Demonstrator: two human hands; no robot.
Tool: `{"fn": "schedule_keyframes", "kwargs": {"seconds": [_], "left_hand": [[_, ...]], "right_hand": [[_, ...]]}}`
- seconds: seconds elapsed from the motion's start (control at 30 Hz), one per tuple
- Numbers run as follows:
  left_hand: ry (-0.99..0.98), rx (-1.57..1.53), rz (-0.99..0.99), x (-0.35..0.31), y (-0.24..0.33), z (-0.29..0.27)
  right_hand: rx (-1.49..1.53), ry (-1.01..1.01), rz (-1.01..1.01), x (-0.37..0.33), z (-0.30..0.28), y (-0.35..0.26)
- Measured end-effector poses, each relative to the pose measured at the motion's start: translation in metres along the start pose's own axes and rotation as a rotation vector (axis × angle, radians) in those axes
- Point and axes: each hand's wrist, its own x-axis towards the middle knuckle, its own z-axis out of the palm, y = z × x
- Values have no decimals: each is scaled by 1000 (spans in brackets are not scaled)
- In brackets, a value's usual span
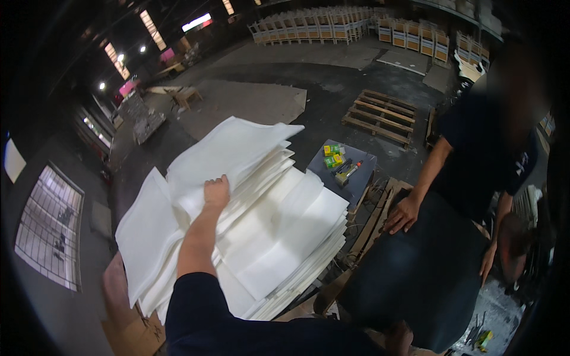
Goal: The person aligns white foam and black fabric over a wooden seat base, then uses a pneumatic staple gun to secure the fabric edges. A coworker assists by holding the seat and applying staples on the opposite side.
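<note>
Left hand [216, 191] gripping a white foam sheet [228, 151] on top of the stack; the right hand is not showing.

The left hand is closing its fingers around the near edge of the top sheet and lifting it, so the sheet is arching above the stack of white sheets [285, 237]. By my judgement the work is barely begun: one sheet is coming off while a thick pile is waiting underneath, fanned unevenly on a cardboard box [127, 323]. Just right, another person's hand [402, 215] is resting spread on a dark padded piece [415, 273]. Beyond the stack, a small grey tabletop [362, 175] is carrying green and yellow boxes [332, 155]. Farther off, a wooden pallet [380, 115] is lying on the concrete floor [332, 83], with white chair frames [309, 26] lining the far wall.
</note>
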Motion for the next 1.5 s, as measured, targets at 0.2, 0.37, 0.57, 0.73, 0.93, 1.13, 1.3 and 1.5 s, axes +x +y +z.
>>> {"fn": "schedule_keyframes", "kwargs": {"seconds": [0.2,0.37,0.57,0.73,0.93,1.13,1.3,1.5], "left_hand": [[128,-254,-98,38,-138,-195],[43,-712,-70,9,-190,-315],[-181,-626,61,-60,-167,-374],[-263,-557,381,-128,-84,-405],[-223,-547,713,-170,-55,-391],[-395,-634,683,-174,-55,-364],[-406,-492,783,-121,-28,-357],[276,-419,641,-48,-59,-327]], "right_hand": [[159,80,-13,-1,13,11],[251,-126,-17,11,-6,22],[518,-277,-167,64,-93,-74],[955,306,-878,189,-168,-189],[780,-576,-620,332,-251,-283],[798,-1591,-753,207,-177,-290],[420,-971,-806,164,-163,-291],[862,-886,-543,150,-141,-338]]}}
